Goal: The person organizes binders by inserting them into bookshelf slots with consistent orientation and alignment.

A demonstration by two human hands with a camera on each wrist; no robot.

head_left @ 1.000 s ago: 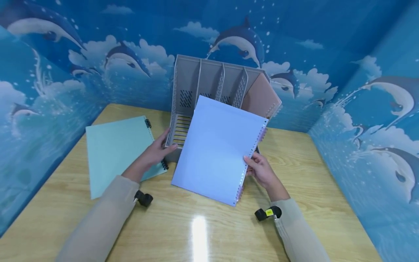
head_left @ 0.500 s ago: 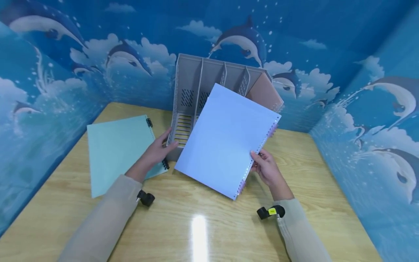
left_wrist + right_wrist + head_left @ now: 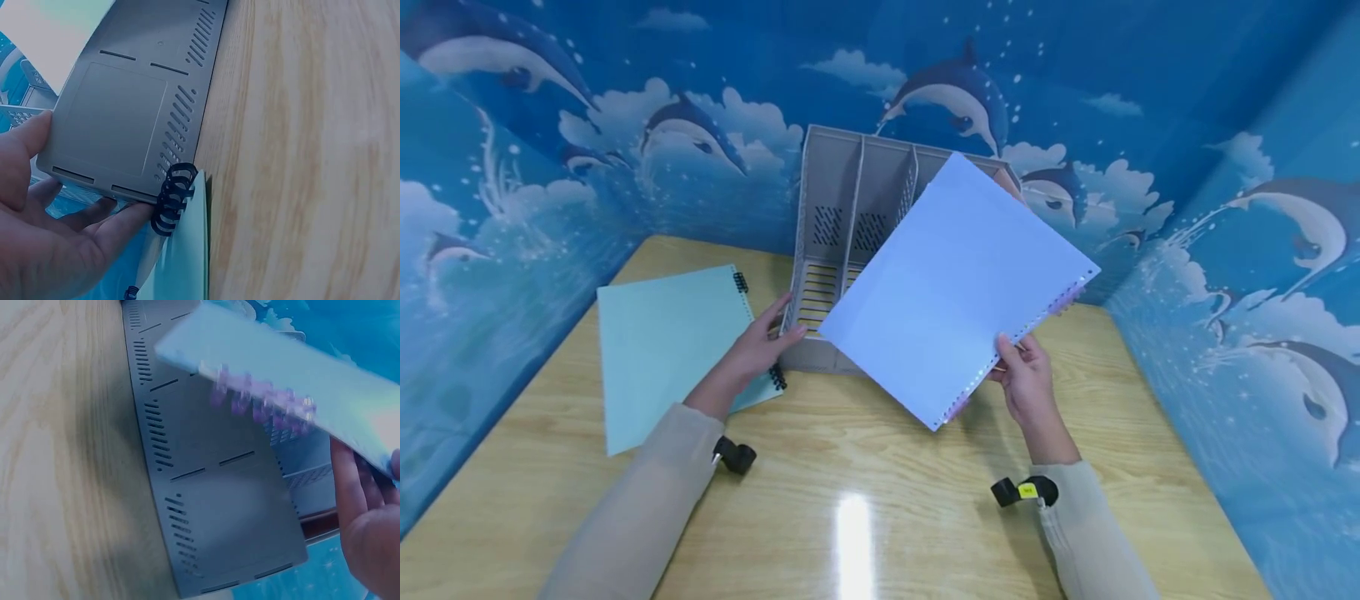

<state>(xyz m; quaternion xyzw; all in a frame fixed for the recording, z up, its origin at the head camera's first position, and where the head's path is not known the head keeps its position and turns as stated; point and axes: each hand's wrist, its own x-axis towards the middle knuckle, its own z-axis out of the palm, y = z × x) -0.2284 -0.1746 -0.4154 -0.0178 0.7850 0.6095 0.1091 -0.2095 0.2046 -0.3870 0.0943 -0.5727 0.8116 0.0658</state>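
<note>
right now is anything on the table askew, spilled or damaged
The mint-green spiral notebook lies askew, out of line with the back edge of the table, left of the gray file organizer. No spill or damage shows.

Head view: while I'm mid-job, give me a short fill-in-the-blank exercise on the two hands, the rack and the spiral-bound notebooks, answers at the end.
1. The right hand grips the light blue rectangular notebook by the edge bound with ____ rings.
2. The left hand grips the grey slotted rack at its ____ end (left or right).
3. On the pale wood-grain table, the mint-green rectangular notebook has ____ binding rings.

Missing words: purple; left; black.
</note>
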